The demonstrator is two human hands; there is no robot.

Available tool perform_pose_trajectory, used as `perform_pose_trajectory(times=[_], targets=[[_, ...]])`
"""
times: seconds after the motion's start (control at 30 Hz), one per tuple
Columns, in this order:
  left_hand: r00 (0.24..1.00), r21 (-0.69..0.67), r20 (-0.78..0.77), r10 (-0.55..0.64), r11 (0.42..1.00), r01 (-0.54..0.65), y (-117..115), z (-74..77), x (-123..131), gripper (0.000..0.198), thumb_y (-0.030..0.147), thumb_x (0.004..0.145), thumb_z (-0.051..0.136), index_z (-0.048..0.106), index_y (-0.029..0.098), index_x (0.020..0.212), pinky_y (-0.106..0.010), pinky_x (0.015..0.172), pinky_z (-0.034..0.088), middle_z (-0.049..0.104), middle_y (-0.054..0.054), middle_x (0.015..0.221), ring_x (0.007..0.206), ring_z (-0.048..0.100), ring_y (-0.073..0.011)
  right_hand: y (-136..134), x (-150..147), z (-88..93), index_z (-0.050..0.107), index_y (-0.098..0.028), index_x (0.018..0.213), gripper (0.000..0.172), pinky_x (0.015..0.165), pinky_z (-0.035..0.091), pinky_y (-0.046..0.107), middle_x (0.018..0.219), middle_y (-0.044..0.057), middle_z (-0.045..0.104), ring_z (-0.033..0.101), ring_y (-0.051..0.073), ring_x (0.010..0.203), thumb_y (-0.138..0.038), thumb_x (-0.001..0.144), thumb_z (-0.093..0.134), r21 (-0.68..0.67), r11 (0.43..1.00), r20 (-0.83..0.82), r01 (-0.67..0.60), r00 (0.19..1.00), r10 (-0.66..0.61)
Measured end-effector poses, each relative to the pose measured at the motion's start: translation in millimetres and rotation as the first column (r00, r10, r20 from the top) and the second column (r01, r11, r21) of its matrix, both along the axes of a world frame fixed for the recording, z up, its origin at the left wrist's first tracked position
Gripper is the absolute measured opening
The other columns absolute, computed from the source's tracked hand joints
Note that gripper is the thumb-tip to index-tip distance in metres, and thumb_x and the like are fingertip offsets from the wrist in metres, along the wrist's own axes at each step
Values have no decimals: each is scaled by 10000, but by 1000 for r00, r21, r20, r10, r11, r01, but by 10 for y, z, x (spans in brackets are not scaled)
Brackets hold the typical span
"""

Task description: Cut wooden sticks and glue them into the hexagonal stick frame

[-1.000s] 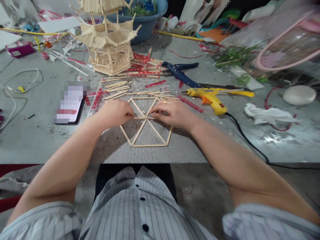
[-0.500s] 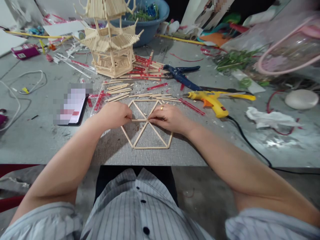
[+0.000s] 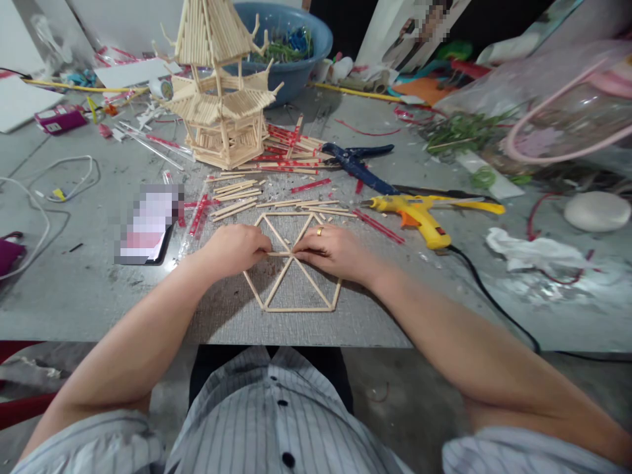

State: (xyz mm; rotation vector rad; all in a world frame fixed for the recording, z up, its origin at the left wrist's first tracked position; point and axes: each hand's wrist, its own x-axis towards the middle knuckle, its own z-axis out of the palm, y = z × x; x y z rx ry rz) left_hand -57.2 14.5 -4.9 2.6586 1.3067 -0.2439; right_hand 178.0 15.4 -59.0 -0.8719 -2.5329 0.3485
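A flat hexagon frame of wooden sticks [image 3: 296, 308] with crossing spokes lies on the grey table [image 3: 89, 289] in front of me. My left hand [image 3: 236, 249] rests on its left side, fingers pinched on a short wooden stick [image 3: 280, 253] that runs to the centre. My right hand [image 3: 332, 250], with a ring on one finger, is closed in a pinch on the other end of that stick at the hub. Both hands press down on the frame.
A tall stick pagoda model [image 3: 220, 85] stands behind, with loose sticks [image 3: 237, 194] and red strips around it. A yellow glue gun [image 3: 419, 210] with a black cord, blue pliers [image 3: 355, 161], a phone [image 3: 148, 224], a blue basin [image 3: 291, 46], white cables and craft clutter surround the frame.
The view has tilted so the table sits lower in the picture. My right hand's fingers drew in to the hub; both hands stay on the short stick.
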Motion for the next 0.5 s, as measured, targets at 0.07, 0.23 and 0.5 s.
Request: perform_pose_trajectory(times=[0.07,0.23,0.5], targets=[[1000,-7,9,-14,1000,14,-4,-2,-11,255,221,907,493,733,249,991,-258,665,406,729,-13,1012,939,667,-185,-9,-3,6,733,-185,968,302,781,452,331,880,75,725,634,191,837,-362,982,488,-10,1000,9,0,1000,0],[1000,-13,2,-17,1000,17,-17,17,-18,252,226,926,485,730,243,982,-243,671,420,722,-16,982,907,668,-168,-21,-15,17,730,-176,1023,303,798,452,352,921,85,730,638,211,873,-349,983,485,-22,999,58,23,998,-22],[1000,-28,-4,-11,1000,11,-33,13,-32,240,240,948,481,718,232,990,-254,686,439,694,-30,934,882,669,-183,-24,-28,30,732,-183,1051,313,805,430,346,934,81,733,637,204,885,-370,984,490,-72,996,59,50,997,-46]])
